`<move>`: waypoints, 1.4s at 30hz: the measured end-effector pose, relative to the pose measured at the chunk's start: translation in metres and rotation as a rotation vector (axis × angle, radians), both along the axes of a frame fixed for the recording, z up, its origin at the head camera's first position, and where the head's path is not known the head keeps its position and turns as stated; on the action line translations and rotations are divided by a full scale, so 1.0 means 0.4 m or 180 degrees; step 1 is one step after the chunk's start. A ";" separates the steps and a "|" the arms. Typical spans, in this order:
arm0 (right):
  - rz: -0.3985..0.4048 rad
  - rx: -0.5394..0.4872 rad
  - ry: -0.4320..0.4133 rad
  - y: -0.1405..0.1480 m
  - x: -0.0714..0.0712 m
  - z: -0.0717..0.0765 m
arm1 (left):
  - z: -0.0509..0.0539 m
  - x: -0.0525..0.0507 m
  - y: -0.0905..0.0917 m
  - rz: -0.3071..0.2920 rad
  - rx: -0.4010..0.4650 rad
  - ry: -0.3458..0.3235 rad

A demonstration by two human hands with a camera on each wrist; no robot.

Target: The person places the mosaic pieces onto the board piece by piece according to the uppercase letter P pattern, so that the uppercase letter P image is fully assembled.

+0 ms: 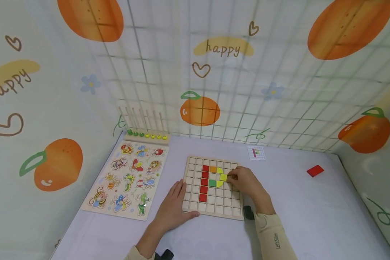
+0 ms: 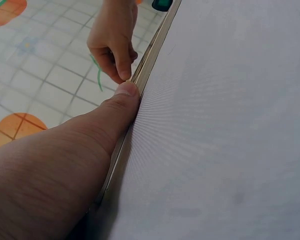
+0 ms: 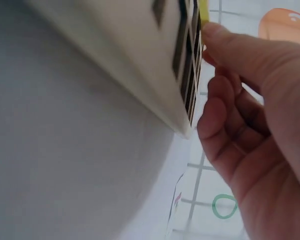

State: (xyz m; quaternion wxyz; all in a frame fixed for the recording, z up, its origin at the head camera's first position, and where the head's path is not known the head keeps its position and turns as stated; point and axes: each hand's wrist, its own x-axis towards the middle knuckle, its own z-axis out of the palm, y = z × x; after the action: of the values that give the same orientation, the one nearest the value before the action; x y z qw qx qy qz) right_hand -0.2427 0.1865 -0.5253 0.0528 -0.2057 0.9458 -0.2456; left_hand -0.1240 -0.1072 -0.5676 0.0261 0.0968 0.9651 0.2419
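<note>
A wooden grid board (image 1: 226, 207) lies on the white table. Several red square tiles (image 1: 203, 189) form a column on it, with an orange square (image 1: 212, 169), a green square (image 1: 212, 183) and two yellow rounded tiles (image 1: 219, 170) to their right. My right hand (image 1: 247, 182) pinches a yellow square tile (image 1: 223, 177) between thumb and fingertips, between the rounded tiles. My left hand (image 1: 171, 209) rests at the board's near left corner, fingers extended along the left side. Its thumb (image 2: 126, 90) touches the near edge.
Left of the board lies an insect picture puzzle (image 1: 136, 186), with a pegged rack of green and yellow beads (image 1: 147, 135) behind it. A small pattern card (image 1: 256, 153) lies beyond the board. Far right is a red piece (image 1: 315, 170). Printed cloth walls surround the table.
</note>
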 end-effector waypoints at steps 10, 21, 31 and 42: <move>-0.0003 0.0029 -0.0058 -0.012 -0.004 0.006 | 0.005 0.002 0.002 -0.0004 0.0049 -0.0010; 0.0130 0.0034 0.0034 -0.016 -0.010 0.004 | 0.010 -0.002 0.000 -0.0003 0.0027 -0.0025; 0.0249 0.0037 0.0026 -0.019 -0.012 0.003 | 0.010 -0.002 -0.001 -0.0011 0.0024 -0.0023; 0.0263 0.0060 0.0063 -0.022 -0.004 0.008 | -0.001 -0.001 -0.001 0.0008 -0.0001 -0.0003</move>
State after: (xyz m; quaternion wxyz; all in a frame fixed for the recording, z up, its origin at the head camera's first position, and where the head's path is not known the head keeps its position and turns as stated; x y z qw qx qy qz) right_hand -0.2442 0.1776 -0.5220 0.0555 -0.2465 0.9393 -0.2322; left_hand -0.1243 -0.1074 -0.5680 0.0263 0.0955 0.9652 0.2419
